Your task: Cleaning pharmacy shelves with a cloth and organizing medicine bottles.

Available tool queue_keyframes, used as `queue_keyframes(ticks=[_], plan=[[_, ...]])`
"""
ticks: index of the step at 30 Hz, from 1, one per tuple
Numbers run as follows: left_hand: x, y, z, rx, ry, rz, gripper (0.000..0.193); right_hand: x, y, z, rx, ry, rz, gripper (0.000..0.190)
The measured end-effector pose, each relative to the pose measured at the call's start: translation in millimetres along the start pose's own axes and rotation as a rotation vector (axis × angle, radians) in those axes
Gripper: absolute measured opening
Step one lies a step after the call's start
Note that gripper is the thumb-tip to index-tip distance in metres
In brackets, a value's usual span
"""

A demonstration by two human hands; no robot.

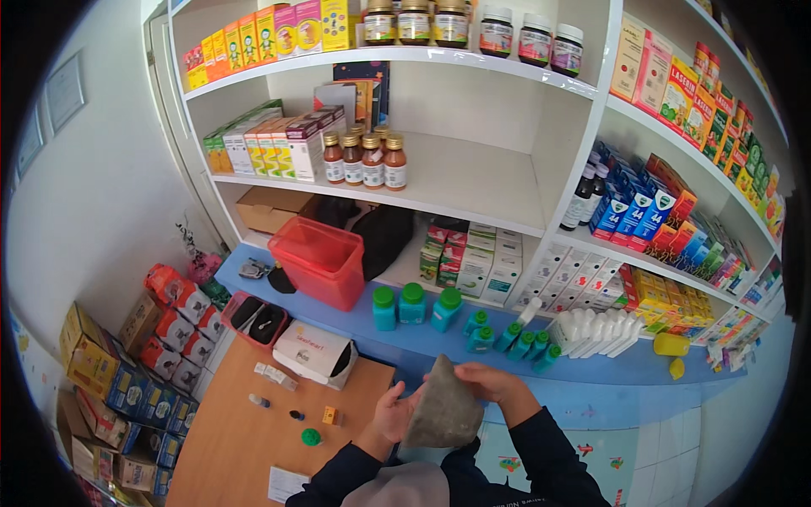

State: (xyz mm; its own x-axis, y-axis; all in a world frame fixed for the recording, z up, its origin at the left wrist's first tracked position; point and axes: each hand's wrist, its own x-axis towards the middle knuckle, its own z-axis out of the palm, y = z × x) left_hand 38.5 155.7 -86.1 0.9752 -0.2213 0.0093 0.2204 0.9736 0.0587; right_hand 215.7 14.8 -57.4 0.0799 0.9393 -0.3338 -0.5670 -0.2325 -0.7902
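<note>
A grey-brown folded cloth (445, 409) is held in front of my body, between my two hands. My left hand (394, 413) grips its left edge, with the thumb raised. At its upper right edge is my right hand (485, 382), its fingers partly hidden behind the cloth. Just beyond stand small teal bottles with green caps (481, 340) on the blue counter (405, 347). Larger teal bottles (412, 304) stand farther back, near a red translucent plastic bin (323, 260).
The wooden table (234, 437) at left bears a white carton (315, 352), a green round object (311, 436), small bottles and boxes. White shelves (469, 158) with medicine boxes and bottles rise ahead. Stacked cartons (120, 374) stand at far left, wrapped white packs (595, 331) at right.
</note>
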Motion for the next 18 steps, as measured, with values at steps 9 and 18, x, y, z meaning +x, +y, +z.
queue_keyframes(ticks=[9, 18], plan=[[43, -21, 38, 0.594, 0.182, -0.012, 0.053, -49, -76, -11, -0.864, 0.178, 0.053, 0.041], [100, -57, 46, 0.237, 0.381, 0.506, 0.038, -83, -66, 5, -1.568, -0.023, -0.684, 0.062]])
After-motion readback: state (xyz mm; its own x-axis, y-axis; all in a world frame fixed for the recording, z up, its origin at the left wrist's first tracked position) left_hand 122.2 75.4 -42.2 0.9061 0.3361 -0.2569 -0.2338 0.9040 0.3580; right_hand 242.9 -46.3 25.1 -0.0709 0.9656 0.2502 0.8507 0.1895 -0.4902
